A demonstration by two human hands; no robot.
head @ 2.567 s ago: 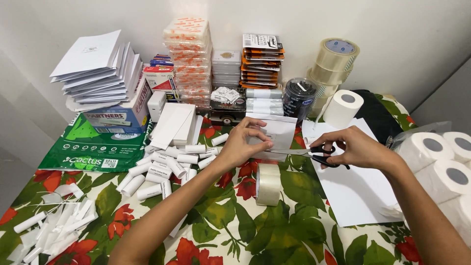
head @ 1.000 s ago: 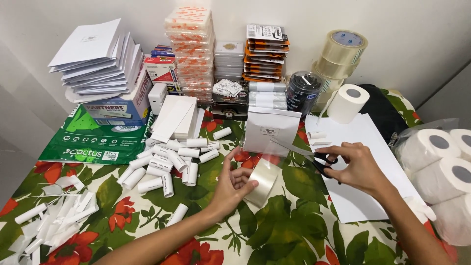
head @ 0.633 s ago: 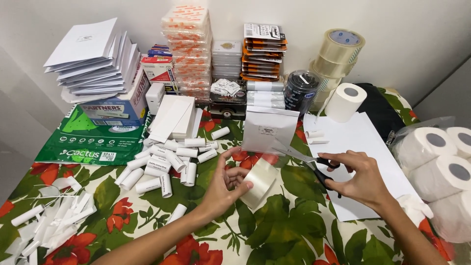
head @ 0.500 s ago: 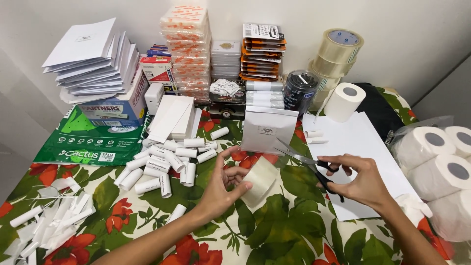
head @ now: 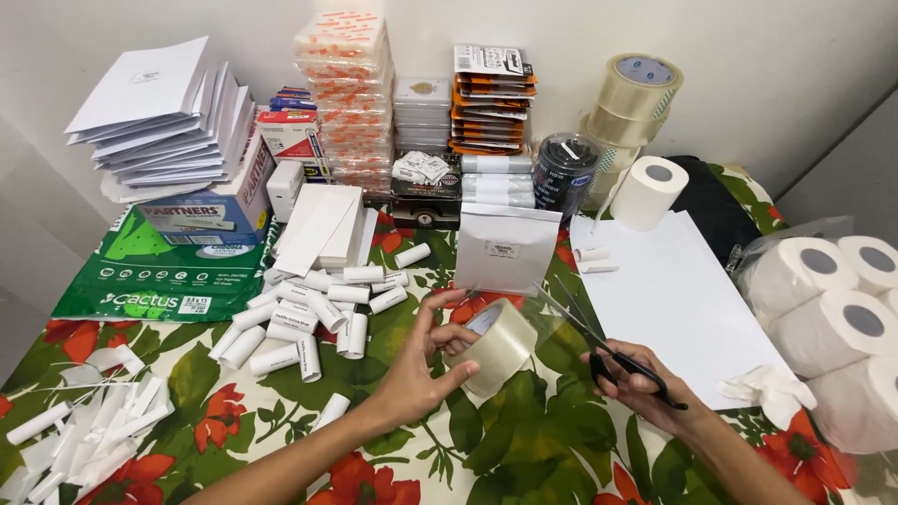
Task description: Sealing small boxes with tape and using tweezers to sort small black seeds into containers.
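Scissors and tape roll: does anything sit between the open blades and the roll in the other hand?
Nothing visible does. The left hand holds the tape roll; the right hand holds the scissors, blades open and pointing up-left beside the roll, over bare floral tablecloth.

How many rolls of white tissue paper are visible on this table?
5: one tissue roll stands upright beside the stacked tape rolls; four more sit bagged at the right edge. Others may lie out of frame.

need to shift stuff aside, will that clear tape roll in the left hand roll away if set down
Probably, if left on edge: the clear packing tape roll is a round ring. Laid flat it should stay on the floral tablecloth. It likely feels stiff and light, since the left hand holds it by fingertips.
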